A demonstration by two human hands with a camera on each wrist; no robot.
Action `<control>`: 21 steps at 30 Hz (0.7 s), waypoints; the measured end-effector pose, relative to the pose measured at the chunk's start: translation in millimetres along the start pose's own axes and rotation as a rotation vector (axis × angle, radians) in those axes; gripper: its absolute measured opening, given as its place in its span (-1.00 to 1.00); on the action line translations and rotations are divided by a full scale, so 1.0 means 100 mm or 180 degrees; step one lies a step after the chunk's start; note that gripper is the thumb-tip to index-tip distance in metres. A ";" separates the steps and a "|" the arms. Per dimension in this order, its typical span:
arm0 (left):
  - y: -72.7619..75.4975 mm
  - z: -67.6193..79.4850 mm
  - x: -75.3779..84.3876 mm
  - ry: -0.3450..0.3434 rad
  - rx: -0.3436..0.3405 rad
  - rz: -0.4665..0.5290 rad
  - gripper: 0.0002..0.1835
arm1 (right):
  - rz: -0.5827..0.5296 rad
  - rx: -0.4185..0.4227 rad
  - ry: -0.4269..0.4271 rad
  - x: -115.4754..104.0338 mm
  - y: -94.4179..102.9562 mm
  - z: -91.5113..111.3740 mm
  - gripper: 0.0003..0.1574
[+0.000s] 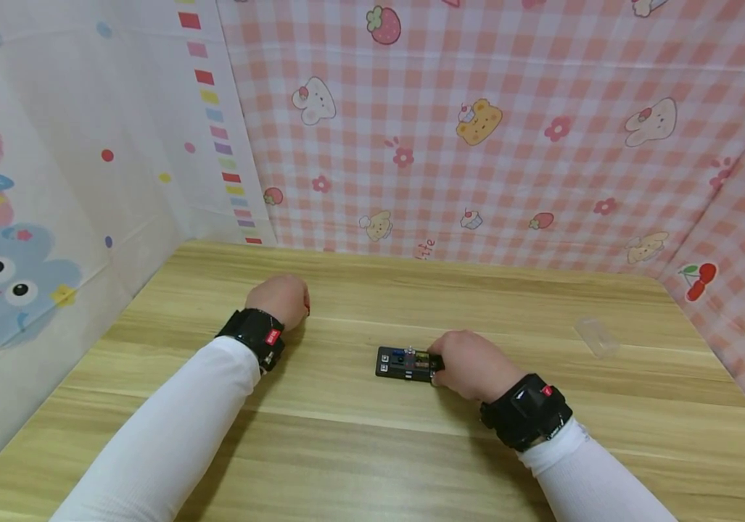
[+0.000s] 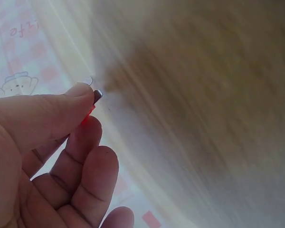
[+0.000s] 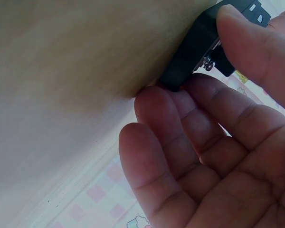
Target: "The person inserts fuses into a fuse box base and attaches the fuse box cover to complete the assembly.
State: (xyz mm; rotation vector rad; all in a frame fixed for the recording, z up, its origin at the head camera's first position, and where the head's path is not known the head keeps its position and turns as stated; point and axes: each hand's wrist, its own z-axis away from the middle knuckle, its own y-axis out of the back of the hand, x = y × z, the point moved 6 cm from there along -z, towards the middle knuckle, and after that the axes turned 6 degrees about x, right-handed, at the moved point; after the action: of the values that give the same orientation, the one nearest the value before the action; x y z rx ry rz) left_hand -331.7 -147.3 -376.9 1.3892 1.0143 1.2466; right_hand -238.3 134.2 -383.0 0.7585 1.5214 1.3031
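Note:
In the head view a small black rectangular device (image 1: 395, 371) lies on the table, with two pale squares at its left end and blue and yellow parts along its top. My right hand (image 1: 470, 365) grips its right end. The right wrist view shows the thumb on one side of the black device (image 3: 192, 52) and fingers on the other, near a small metal screw or spring. My left hand (image 1: 281, 301) is to the left, apart from the device. Its thumb and a finger pinch a small red piece with a shiny metal end (image 2: 98, 96), mostly hidden by the fingertips.
A clear plastic piece (image 1: 596, 337) lies on the wooden table (image 1: 359, 449) at the right. Pink checked cloth (image 1: 529, 174) hangs along the back and right, with a white printed cloth (image 1: 137, 188) on the left.

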 end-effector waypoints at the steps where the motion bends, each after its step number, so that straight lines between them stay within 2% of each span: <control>1: 0.00 0.00 0.01 -0.0018 0.0005 0.0010 -0.90 | 0.0002 0.0003 0.0002 0.00 0.00 0.00 -0.70; 11: 0.05 0.09 0.15 -0.0190 0.0131 0.0145 -0.88 | 0.0002 -0.0018 -0.0017 -0.01 0.00 0.00 -0.70; 21: 0.06 0.22 0.41 -0.0368 0.0219 0.0230 -0.88 | -0.0021 -0.0044 -0.0016 -0.02 0.01 0.01 -0.73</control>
State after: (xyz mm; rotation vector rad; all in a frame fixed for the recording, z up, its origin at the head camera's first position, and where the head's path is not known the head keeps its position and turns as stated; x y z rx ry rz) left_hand -304.5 -111.3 -363.4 1.5450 0.9419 1.1788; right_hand -237.0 133.1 -381.6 0.7466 1.5082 1.3047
